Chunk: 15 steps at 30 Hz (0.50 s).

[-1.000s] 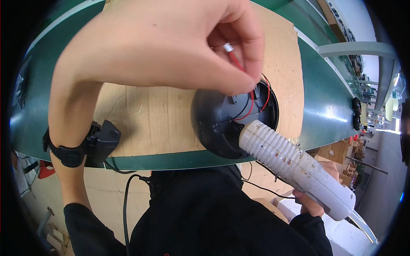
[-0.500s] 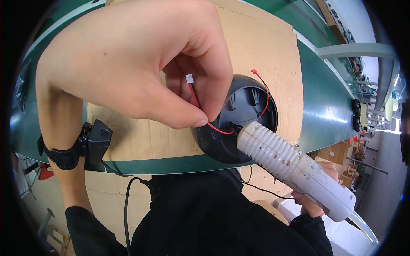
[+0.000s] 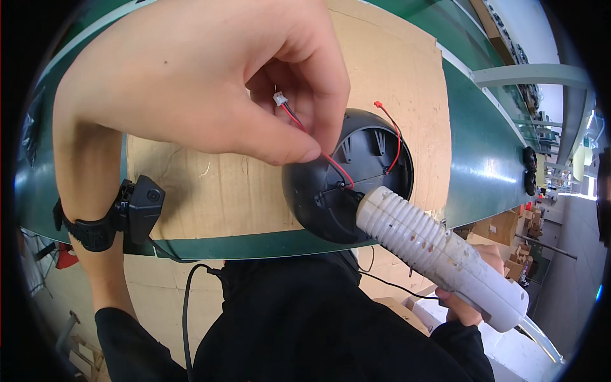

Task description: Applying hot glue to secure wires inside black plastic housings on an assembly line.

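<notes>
Thin red-and-black wire pair [image 3: 336, 167], ending in a small white plastic connector [image 3: 280, 99]: likely featherlight, limp, a bit springy; its joint at the shell probably the weak spot. Best held mid-length, without tugging. Left hand [image 3: 235, 95]: grip closed to a thumb-and-finger pinch on the pair, connector lying free past it, above the shell's left side.

Wires rise from the glossy black round plastic shell [image 3: 305, 191], hollow, ribbed inside; probably stiff, light, smooth enough to slide. A second lead with a red connector [image 3: 378, 104] reaches over its far rim.

Right hand [image 3: 464, 311]: grip wrapped round a stained white plastic glue gun [image 3: 439, 254], ribbed toward its nozzle; tip close to the wire root, contact unclear.

Beneath: tan cardboard sheet [image 3: 210, 197] on green tabletop [image 3: 480, 172].
</notes>
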Tool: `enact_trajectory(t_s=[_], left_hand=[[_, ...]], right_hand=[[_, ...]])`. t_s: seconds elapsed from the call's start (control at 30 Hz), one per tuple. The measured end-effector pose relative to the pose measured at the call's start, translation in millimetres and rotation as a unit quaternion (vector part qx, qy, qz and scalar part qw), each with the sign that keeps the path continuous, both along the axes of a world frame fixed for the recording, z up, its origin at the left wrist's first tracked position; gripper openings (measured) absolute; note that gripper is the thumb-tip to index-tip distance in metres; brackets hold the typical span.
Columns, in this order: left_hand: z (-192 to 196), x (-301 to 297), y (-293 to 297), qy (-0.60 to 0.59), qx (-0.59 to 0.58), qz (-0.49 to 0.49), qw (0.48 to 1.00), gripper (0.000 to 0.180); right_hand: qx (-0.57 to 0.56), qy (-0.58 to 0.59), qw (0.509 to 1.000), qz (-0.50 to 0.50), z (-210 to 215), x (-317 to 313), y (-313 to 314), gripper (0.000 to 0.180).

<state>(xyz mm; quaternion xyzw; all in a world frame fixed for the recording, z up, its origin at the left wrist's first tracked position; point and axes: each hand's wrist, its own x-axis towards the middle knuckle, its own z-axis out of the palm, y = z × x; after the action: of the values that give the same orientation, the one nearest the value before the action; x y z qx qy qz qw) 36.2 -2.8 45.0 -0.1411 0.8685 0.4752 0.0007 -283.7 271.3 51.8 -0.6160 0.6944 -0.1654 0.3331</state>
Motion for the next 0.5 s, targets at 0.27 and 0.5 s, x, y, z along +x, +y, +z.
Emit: enact_trajectory(t_s=[0.27, 0.5], left_hand=[[-17.0, 11.0, 5.0, 0.107, -0.097, 0.053, 0.988, 0.007], [-19.2, 12.3, 1.8, 0.141, 0.009, 0.085, 0.986, 0.006]], right_hand=[[-0.05, 0.011, 0.997, -0.064, -8.7, -1.1, 13.0, 0.066], [-0.068, -0.023, 0.991, -0.114, -10.0, 12.0, 14.8, 0.056]])
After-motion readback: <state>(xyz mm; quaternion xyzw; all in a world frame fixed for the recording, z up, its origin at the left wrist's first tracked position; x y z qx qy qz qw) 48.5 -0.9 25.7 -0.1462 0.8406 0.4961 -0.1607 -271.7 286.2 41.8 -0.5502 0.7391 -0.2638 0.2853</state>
